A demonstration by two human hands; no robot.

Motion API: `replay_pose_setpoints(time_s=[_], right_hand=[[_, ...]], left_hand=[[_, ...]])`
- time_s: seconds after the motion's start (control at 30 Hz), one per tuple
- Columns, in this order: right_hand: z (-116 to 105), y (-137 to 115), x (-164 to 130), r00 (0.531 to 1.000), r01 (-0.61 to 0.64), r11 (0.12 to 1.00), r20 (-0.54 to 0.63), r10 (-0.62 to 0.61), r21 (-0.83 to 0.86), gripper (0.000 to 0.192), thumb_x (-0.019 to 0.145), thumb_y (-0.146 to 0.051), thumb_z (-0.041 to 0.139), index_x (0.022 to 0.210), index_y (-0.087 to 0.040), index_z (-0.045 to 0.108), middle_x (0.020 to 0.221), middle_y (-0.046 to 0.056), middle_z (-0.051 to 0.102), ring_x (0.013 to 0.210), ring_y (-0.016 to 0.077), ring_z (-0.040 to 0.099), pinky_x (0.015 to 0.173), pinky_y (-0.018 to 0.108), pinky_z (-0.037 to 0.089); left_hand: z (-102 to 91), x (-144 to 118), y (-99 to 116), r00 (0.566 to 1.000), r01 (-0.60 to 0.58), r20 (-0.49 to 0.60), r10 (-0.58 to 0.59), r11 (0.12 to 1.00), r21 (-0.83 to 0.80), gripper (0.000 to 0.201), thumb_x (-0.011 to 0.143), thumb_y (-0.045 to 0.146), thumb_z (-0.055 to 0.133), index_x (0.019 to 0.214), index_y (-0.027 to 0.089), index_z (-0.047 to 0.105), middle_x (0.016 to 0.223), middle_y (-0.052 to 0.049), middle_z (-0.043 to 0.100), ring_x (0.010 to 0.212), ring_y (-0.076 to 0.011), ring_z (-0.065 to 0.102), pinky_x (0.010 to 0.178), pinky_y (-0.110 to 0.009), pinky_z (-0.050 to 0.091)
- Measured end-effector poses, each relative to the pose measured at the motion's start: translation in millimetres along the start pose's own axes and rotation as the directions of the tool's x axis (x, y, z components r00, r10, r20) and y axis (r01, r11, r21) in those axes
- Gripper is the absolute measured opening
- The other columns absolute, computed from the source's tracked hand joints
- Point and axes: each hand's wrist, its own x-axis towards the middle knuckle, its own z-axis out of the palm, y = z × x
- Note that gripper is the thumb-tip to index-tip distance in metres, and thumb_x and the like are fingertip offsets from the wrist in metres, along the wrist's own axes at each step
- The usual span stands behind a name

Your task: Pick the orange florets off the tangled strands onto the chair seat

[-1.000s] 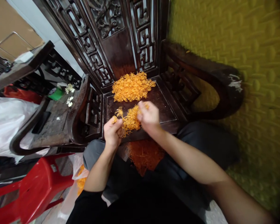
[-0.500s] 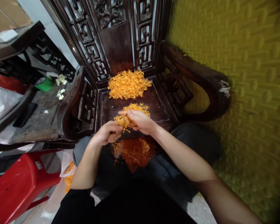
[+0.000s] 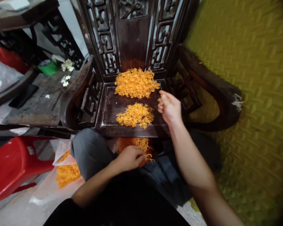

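Note:
A large heap of small orange flowers point(image 3: 135, 84) lies at the back of a dark wooden chair seat point(image 3: 109, 106). Nearer its front edge is a smaller pile of orange flowers point(image 3: 136, 115). My right hand point(image 3: 171, 108) is raised over the seat's right side, fingers closed round a few orange flowers point(image 3: 162, 99). Down in my lap, my left hand point(image 3: 131, 158) pinches thin orange stems point(image 3: 150, 157). Beneath it, more orange stems point(image 3: 142, 143) lie on a reddish bag or sheet, partly hidden by the hand.
Curved wooden armrests point(image 3: 217, 94) flank the seat, with a carved backrest point(image 3: 134, 37) behind. At left are a red plastic stool point(image 3: 9, 166) and a clear plastic bag point(image 3: 67, 166) of orange flowers. Another wooden chair holds a green tape roll point(image 3: 48, 67) and white flowers point(image 3: 65, 80).
My hands have come apart from over the small pile. The right moved right and up with flowers; the left dropped to my lap with stems. The view has shifted slightly.

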Motion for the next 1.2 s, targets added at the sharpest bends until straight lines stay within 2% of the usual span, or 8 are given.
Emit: replay_pose_setpoints(time_s=[0.07, 0.17, 0.33, 0.5, 0.7, 0.83, 1.03, 1.2], right_hand=[[23, 21, -17, 0.965, 0.247, 0.901, 0.175, -0.195, -0.356, 0.038, 0.1, -0.049, 0.055, 0.116, -0.019, 0.072, 0.085, 0.006, 0.063, 0.075, 0.0184, 0.06, 0.067, 0.033, 0.053], [55, 51, -42, 0.809, 0.572, 0.509, 0.543, -0.223, -0.643, 0.042, 0.105, -0.039, 0.043, 0.123, -0.017, 0.074, 0.132, 0.018, 0.063, 0.119, 0.032, 0.058, 0.101, 0.051, 0.05], [69, 83, -56, 0.734, 0.66, 0.175, 0.677, 0.06, -0.731, 0.072, 0.105, -0.056, 0.036, 0.162, -0.012, 0.036, 0.17, 0.017, 0.03, 0.156, 0.0416, 0.023, 0.121, 0.075, 0.009], [67, 67, -50, 0.743, 0.634, 0.153, 0.652, 0.152, -0.758, 0.085, 0.105, -0.06, 0.027, 0.168, -0.006, 0.01, 0.174, 0.019, 0.005, 0.162, 0.0403, 0.0, 0.123, 0.073, -0.002], [58, 42, -45, 0.705, 0.648, 0.279, 0.697, 0.13, -0.709, 0.073, 0.106, -0.044, 0.036, 0.167, -0.01, 0.018, 0.174, 0.021, -0.008, 0.161, 0.0413, -0.008, 0.127, 0.066, 0.005], [56, 39, -25, 0.704, 0.653, 0.332, 0.707, 0.064, -0.681, 0.074, 0.104, -0.036, 0.04, 0.167, -0.007, 0.016, 0.174, 0.022, 0.0, 0.162, 0.0391, 0.0, 0.128, 0.063, 0.012], [98, 24, 44, 0.689, 0.699, 0.201, 0.722, 0.068, -0.686, 0.049, 0.105, -0.04, 0.044, 0.141, -0.012, 0.061, 0.158, 0.022, 0.048, 0.15, 0.0361, 0.038, 0.128, 0.064, 0.012], [130, 51, 102, 0.727, 0.641, 0.187, 0.667, 0.163, -0.745, 0.061, 0.099, -0.035, 0.058, 0.155, -0.013, 0.047, 0.171, 0.021, 0.023, 0.158, 0.0414, 0.021, 0.121, 0.074, 0.016]], left_hand=[[40.5, 12, -20, 0.998, 0.015, -0.065, -0.005, 0.989, 0.149, 0.015, 0.084, 0.035, 0.065, 0.091, 0.031, 0.077, 0.11, -0.016, 0.068, 0.131, -0.0442, 0.057, 0.118, -0.063, 0.035], [66.6, 12, -40, 0.995, 0.052, -0.095, -0.024, 0.953, 0.3, 0.037, 0.082, 0.027, 0.064, 0.116, 0.035, 0.075, 0.131, -0.015, 0.066, 0.143, -0.0424, 0.049, 0.127, -0.057, 0.028], [18.4, -16, -25, 0.995, 0.029, -0.093, 0.017, 0.879, 0.476, 0.049, 0.082, 0.035, 0.072, 0.129, 0.024, 0.069, 0.141, -0.018, 0.064, 0.137, -0.041, 0.056, 0.117, -0.056, 0.043], [-93.1, 14, 46, 0.955, 0.101, -0.273, 0.117, 0.737, 0.668, 0.034, 0.099, 0.042, 0.052, 0.11, 0.02, 0.076, 0.102, -0.014, 0.077, 0.096, -0.0307, 0.074, 0.088, -0.047, 0.056], [-208.7, 152, 79, 0.731, 0.298, -0.668, 0.142, 0.814, 0.499, 0.032, 0.099, 0.024, 0.049, 0.11, 0.018, 0.078, 0.115, -0.015, 0.076, 0.114, -0.0278, 0.068, 0.101, -0.038, 0.049], [-241.5, 213, 68, 0.7, 0.32, -0.698, 0.152, 0.807, 0.496, 0.03, 0.096, 0.02, 0.055, 0.12, 0.016, 0.072, 0.135, -0.018, 0.068, 0.125, -0.0289, 0.06, 0.106, -0.041, 0.044], [-270.7, 237, 67, 0.686, 0.342, -0.715, 0.133, 0.809, 0.478, 0.007, 0.086, 0.017, 0.069, 0.093, 0.017, 0.071, 0.098, -0.011, 0.076, 0.106, -0.0278, 0.065, 0.095, -0.04, 0.047], [-306.7, 236, 117, 0.642, 0.194, -0.713, 0.281, 0.84, 0.506, 0.019, 0.097, 0.024, 0.051, 0.095, 0.017, 0.068, 0.089, -0.006, 0.075, 0.087, -0.0175, 0.064, 0.083, -0.03, 0.047]])
